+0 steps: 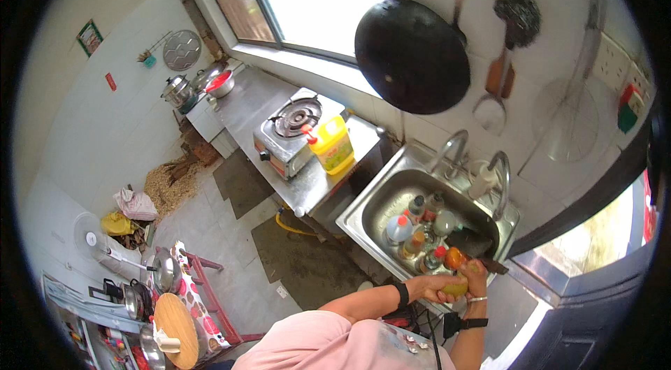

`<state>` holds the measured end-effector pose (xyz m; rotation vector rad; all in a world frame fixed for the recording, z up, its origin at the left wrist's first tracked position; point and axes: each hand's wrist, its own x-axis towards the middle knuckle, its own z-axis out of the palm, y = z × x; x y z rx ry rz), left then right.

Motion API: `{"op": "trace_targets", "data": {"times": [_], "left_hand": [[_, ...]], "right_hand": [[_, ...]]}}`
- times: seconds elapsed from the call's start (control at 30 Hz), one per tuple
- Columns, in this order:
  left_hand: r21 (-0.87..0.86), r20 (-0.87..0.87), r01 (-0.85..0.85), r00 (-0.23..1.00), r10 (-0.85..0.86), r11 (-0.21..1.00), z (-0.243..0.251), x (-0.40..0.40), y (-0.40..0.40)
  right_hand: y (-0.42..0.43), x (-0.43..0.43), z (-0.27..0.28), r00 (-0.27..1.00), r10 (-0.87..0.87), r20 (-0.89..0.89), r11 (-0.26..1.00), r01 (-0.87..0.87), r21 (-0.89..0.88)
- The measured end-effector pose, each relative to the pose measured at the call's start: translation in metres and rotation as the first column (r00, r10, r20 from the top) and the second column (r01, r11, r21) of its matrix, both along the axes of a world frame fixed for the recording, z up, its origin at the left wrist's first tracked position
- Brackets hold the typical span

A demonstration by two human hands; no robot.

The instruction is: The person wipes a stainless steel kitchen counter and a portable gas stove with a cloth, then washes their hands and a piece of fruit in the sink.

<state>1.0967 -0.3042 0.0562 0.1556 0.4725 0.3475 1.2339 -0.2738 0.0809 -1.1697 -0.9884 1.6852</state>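
At the near edge of the stainless-steel sink [361, 223], my left hand [436, 287] and my right hand [475, 276] meet around a yellow-green thing [455, 289], perhaps a sponge or cloth. My fingers cover much of it. Just beyond them is a glossy orange rounded thing [454, 258]. Inside the basin stand several bottles, among them a clear one with a red cap [433, 261], one with an orange cap [412, 245] and a pale one with a red top [399, 228]. A dark-bladed cleaver [469, 242] lies at the basin's right, its handle [494, 265] over the rim.
Two curved faucets [455, 147] rise behind the basin. Left of it, a yellow detergent jug [334, 147] stands beside a gas stove [296, 123] on the metal counter [251, 92]. A black wok [414, 58] hangs on the wall. A round wooden board [175, 325] is at lower left.
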Motion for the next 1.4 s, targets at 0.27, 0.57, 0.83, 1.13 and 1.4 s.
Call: {"op": "trace_targets", "data": {"times": [0.27, 0.57, 0.83, 1.13, 1.4], "left_hand": [[0.301, -0.337, 0.15, 0.941, -0.042, 0.942, -0.001, -0.006, 0.017], [0.756, -0.649, 0.514, 0.502, 0.572, 0.406, -0.033, 0.007, 0.014], [0.828, -0.541, 0.478, 0.539, 0.645, 0.294, 0.007, -0.009, 0.016], [0.007, 0.25, 0.135, 0.959, -0.133, 0.991, 0.042, -0.008, 0.014], [0.329, -0.206, 0.048, 0.978, 0.022, 0.943, 0.027, 0.011, 0.001]], "right_hand": [[0.031, -0.002, -0.049, 0.926, 0.052, 0.375, 0.976, -0.126, 0.177], [0.034, -0.008, -0.087, 0.306, -0.101, 0.947, 0.878, -0.42, 0.229], [0.003, -0.002, -0.062, 0.798, -0.274, 0.536, 0.945, 0.118, 0.306], [-0.016, -0.01, 0.057, 0.899, -0.028, -0.438, 0.983, 0.104, 0.151], [-0.005, 0.006, 0.023, 0.938, -0.166, 0.304, 0.954, 0.074, 0.292]]}}
